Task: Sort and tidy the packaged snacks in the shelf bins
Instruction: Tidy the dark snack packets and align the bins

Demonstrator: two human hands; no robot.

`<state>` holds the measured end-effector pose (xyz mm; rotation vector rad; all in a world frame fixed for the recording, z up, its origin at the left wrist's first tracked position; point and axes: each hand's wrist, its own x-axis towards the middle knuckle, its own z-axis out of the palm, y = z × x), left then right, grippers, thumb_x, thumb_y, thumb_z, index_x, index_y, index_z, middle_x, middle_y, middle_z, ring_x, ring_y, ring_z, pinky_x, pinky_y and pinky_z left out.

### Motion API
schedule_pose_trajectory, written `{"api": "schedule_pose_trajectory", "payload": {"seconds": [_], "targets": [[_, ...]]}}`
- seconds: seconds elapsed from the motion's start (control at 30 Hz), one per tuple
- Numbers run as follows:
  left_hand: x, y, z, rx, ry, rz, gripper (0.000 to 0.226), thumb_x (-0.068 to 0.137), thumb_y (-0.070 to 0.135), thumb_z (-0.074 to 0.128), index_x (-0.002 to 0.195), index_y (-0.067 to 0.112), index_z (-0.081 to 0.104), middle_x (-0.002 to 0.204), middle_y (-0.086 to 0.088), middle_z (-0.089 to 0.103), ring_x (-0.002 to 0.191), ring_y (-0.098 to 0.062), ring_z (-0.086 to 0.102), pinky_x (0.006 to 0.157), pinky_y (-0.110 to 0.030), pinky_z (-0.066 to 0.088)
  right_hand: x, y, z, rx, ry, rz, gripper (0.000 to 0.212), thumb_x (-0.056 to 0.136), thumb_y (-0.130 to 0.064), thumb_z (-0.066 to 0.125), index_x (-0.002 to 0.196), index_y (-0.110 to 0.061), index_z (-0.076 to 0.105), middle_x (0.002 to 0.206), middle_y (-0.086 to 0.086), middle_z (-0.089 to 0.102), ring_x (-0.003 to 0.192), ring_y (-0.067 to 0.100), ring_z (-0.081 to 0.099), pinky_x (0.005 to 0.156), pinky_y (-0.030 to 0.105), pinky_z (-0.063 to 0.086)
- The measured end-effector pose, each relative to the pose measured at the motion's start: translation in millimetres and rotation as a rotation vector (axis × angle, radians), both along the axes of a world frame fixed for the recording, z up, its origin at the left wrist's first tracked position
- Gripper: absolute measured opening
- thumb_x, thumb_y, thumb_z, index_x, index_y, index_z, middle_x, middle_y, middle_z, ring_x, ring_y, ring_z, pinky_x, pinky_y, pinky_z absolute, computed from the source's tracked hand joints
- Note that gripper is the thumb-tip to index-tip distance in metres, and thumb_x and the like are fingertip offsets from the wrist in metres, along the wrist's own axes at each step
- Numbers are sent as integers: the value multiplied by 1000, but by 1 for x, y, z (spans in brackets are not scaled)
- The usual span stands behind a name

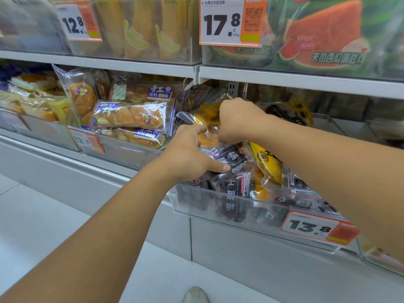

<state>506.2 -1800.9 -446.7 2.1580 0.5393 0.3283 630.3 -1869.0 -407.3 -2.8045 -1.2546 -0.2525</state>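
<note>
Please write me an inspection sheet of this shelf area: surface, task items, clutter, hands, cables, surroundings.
Surface: clear plastic shelf bin with the 13.8 price tag, on a grey shelf.
Job's things: black and yellow packaged snacks mixed in that bin; a clear yellow-labelled bread packet on top.
Clutter: nothing seen.
Grips: left hand holds a black snack packet, thumb on it; right hand pinches packaging.
Cables: nothing seen.
Surroundings: twisted bread packets in the left bin; watermelon-print packages above; white floor.
</note>
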Motion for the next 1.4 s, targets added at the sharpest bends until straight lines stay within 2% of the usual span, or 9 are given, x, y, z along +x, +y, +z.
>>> {"api": "schedule_pose_trajectory", "payload": {"seconds": [0.23,0.53,0.63,0.7,0.8,0.9,1.23,1.3,1.4], "targets": [[7,2,-1,-59,44,-33,118,63,28,94,158,22,24,157,6,38,137,-19,43,109,-37,42,-12,0,-5,-11,-314,81,3,94,-11,57,96,-13,56,83,8,45,75,26,47,65,36,41],[2,-9,3,108,-115,23,110,58,24,96,152,26,38,126,15,56,108,-1,52,85,-24,44,-12,-14,0,311,-226,139,28,90,-15,62,67,-16,46,69,6,44,72,36,52,70,36,43],[0,-9,3,-67,-279,94,46,62,21,94,98,36,71,84,27,71,85,12,63,79,-13,51,-19,-28,-10,351,-173,203,30,90,-18,60,62,-14,51,64,8,51,66,35,53,67,35,48],[3,-4,6,-366,-400,230,17,73,10,81,75,26,75,83,8,77,89,-5,72,87,-26,57,-20,-40,-19,389,-169,265,33,92,-21,60,62,-9,59,60,7,55,62,32,53,63,35,47],[7,-4,11,-699,-533,333,6,82,7,67,83,3,71,85,-13,76,86,-28,76,83,-36,62,-24,-54,-30,453,-197,370,34,95,-24,57,64,-11,61,53,0,47,54,24,44,55,32,41],[13,-14,5,-598,-547,340,24,78,23,84,80,2,71,83,-17,75,84,-33,75,73,-36,63,-28,-62,-42,461,-224,445,24,95,-24,53,84,-14,72,64,4,62,62,27,51,56,40,48],[39,-22,0,-558,-516,427,70,69,1,80,116,16,31,103,-16,61,93,-34,71,78,-49,61,-22,-87,-41,561,153,558,23,91,-19,67,111,-20,78,110,-1,76,107,9,67,91,35,53],[40,-21,4,-594,-519,441,66,65,-1,78,121,2,44,98,-21,67,78,-33,70,57,-36,59,-21,-92,-35,596,325,471,29,87,-18,71,115,-25,76,111,-11,75,106,0,66,93,29,53],[34,-23,13,-632,-530,430,21,75,-10,70,89,-2,57,78,-21,61,64,-27,61,52,-37,53,-14,-94,-25,668,398,333,34,88,-30,72,121,-28,69,112,-19,69,103,-5,64,94,30,54]]}}
